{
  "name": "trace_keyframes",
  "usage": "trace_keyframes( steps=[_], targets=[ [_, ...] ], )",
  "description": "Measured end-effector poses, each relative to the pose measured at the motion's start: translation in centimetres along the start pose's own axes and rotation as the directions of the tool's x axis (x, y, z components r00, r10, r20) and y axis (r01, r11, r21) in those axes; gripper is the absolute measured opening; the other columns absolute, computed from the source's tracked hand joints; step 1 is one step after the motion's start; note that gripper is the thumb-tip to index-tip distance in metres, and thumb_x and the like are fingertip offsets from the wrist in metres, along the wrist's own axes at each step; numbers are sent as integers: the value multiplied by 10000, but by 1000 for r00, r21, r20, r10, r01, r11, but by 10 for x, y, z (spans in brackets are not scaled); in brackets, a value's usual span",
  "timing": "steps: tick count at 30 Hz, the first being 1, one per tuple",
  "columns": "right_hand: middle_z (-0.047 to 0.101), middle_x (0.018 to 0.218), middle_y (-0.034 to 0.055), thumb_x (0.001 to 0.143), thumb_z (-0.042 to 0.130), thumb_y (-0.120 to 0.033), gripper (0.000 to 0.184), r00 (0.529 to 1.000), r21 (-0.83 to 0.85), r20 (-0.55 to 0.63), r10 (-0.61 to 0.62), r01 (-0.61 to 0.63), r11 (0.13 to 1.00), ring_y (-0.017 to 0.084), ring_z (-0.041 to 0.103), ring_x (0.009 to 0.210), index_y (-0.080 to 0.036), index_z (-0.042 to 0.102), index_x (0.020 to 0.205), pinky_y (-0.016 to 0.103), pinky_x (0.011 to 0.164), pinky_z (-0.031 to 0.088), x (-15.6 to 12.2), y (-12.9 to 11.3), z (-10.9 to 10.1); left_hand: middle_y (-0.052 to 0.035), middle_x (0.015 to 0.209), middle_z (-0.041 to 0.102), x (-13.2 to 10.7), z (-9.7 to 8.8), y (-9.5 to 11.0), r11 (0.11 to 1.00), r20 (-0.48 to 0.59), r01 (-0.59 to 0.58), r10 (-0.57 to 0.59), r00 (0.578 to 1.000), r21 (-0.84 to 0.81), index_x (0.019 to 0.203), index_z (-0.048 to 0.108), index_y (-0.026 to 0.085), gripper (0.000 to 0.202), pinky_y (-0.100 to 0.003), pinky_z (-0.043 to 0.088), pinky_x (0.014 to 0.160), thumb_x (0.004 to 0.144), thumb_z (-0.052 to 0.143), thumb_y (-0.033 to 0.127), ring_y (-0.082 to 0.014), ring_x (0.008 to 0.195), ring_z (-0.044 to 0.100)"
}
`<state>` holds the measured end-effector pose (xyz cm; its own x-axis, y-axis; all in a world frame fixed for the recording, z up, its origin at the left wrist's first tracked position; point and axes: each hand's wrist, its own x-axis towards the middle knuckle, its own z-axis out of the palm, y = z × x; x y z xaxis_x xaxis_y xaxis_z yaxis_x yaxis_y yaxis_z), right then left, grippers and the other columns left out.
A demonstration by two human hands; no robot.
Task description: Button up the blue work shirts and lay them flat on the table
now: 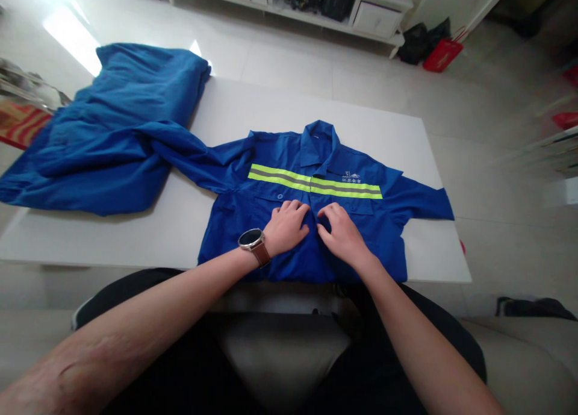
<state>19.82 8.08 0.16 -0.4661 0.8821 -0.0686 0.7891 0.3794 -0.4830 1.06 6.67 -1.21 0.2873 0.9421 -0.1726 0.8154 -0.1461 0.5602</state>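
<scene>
Clock positions are taken from the centre of the blue jacket (pixel 307 258), which lies face up on the white table (pixel 433 252). The left hand (pixel 286 228) and right hand (pixel 343 234) rest beside its front opening, fingers loosely curved; whether they pinch cloth cannot be told. Risk one: the far sleeve (pixel 194 156), toward 10 o'clock, runs against the bulky blue garment pile (pixel 130 102); a tug could drag both. Risk two: the cuff (pixel 446 203) at 3 o'clock reaches the table edge and could slip off. Risk three: the hem at 6 o'clock could slide lapward if pulled.
</scene>
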Motion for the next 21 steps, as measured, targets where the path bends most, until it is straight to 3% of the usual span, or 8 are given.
trace_keyframes(
  steps=[2,4,7,11,16,21],
  targets=[
    [602,1216,107,949,535,-202,261,999,-8,3,-37,37,999,266,549,1155,-218,630,1191,404,1025,466,1,-4,1,-200,1636,372,-5,2,-7,991,46,34,-41,998,130,1527,453,209,621,-652,352,1145,925,573,302,-396,1520,291],
    [590,1288,118,992,502,-250,317,998,-58,38,-42,44,997,282,539,1189,-233,636,1279,428,1031,473,2,-6,3,-194,1716,203,-11,8,-16,977,110,4,-27,994,211,1603,343,250,723,-723,271,1165,932,598,331,-410,1582,140],
    [556,1366,137,1026,477,-333,365,995,-149,102,11,4,989,313,539,1204,-257,643,1342,449,986,498,4,-8,9,-175,1735,145,-18,15,-25,959,159,-71,28,987,275,1624,302,304,739,-742,268,1155,947,594,351,-419,1590,102],
    [571,1354,145,1039,461,-398,411,984,-228,154,88,-51,972,316,580,1166,-242,630,1379,422,920,514,7,-10,12,-210,1702,233,-29,13,-20,942,180,-88,30,983,324,1601,356,297,709,-715,392,1064,941,603,376,-462,1542,219],
    [586,1334,113,1025,495,-376,449,985,-328,164,61,-4,945,281,594,1129,-313,554,1466,381,891,496,8,-18,14,-191,1467,522,-36,4,-4,910,133,-134,88,987,392,1396,582,253,490,-595,466,961,906,574,228,-420,1309,482],
    [659,1174,115,1004,488,-299,239,984,-339,161,72,-14,941,259,612,1027,-216,686,1111,336,781,461,10,-18,15,-169,1371,571,-30,-4,2,914,173,-158,99,980,374,1298,645,265,403,-566,451,929,935,488,190,-391,1227,521]
  ],
)
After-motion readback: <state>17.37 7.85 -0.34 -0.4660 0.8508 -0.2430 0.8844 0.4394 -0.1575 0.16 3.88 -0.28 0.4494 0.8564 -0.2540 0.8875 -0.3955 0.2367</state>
